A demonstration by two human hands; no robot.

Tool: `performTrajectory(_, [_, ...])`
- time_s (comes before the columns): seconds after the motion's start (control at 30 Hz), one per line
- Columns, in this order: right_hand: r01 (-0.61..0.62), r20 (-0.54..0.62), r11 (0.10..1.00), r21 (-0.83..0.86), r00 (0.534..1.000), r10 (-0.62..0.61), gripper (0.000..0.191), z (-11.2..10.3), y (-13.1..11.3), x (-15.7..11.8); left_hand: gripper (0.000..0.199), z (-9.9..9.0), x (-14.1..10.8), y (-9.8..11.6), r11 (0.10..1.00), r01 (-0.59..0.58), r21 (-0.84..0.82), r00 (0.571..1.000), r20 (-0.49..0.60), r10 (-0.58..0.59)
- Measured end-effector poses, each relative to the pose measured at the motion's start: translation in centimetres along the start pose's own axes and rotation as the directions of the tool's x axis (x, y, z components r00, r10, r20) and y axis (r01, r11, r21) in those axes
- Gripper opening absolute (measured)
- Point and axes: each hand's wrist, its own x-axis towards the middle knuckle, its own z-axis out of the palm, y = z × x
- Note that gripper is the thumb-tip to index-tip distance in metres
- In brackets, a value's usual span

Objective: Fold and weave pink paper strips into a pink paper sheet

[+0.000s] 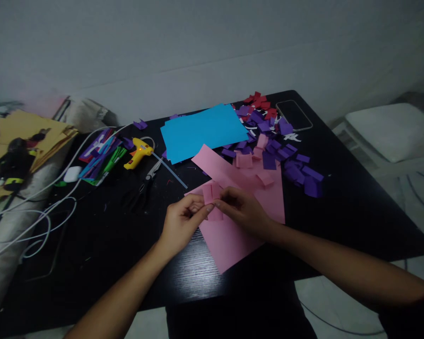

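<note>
Between my two hands is a small folded piece of pink paper, held up over the table. My left hand pinches its left side and lower edge between thumb and fingers. From the other side, my right hand grips it, thumb tip close to the left thumb. Below both hands lie pink paper sheets, and a pink strip slants across them just beyond the right hand. A few folded pink pieces rest on the sheets' far part.
Blue sheets lie at the back, beside heaps of purple pieces and red pieces. A phone is at the far right corner. Leftward are a yellow glue gun, scissors, coloured strips and white cables.
</note>
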Motion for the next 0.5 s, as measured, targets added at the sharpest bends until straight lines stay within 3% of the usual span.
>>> performTrajectory(0.23, [-0.024, 0.017, 0.994, 0.108, 1.0, 0.022, 0.027, -0.07, -0.33, -0.05, 0.013, -0.26, 0.2, 0.15, 0.999, 0.039, -0.026, 0.999, -0.007, -0.04])
performTrajectory(0.5, [0.002, -0.006, 0.999, 0.036, 1.0, -0.001, 0.019, -0.06, -0.35, -0.19, 0.016, -0.16, 0.18, 0.23, 0.998, 0.048, -0.041, 0.998, 0.031, -0.047])
